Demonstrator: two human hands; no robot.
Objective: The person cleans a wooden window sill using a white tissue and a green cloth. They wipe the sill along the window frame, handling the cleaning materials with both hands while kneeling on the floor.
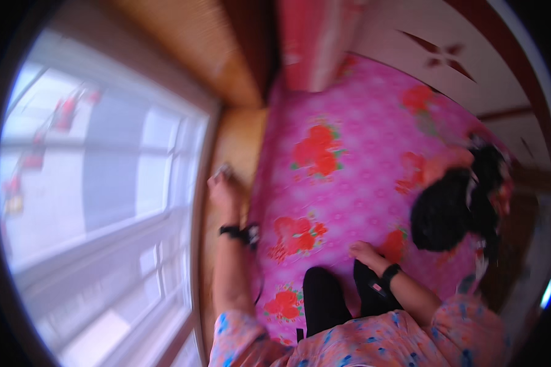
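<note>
My left hand (225,195) reaches forward over the wooden window sill (239,137), its fingers closed around a small greyish object (223,170). That object is blurred, so its kind cannot be made out. By my right knee, my right hand (366,253) rests low over the dark trousers (326,293). Its fingers look bent, but whether they enclose anything is hidden. Both wrists wear black bands. Beneath me, a pink flowered bed cover (344,197) runs alongside the sill.
A barred window (133,151) stands close on the left. Black clothing or cloth (443,208) lies bunched on the right. At the far end are a pink hanging cloth (307,46) and a pale panel with dark red trim (408,59).
</note>
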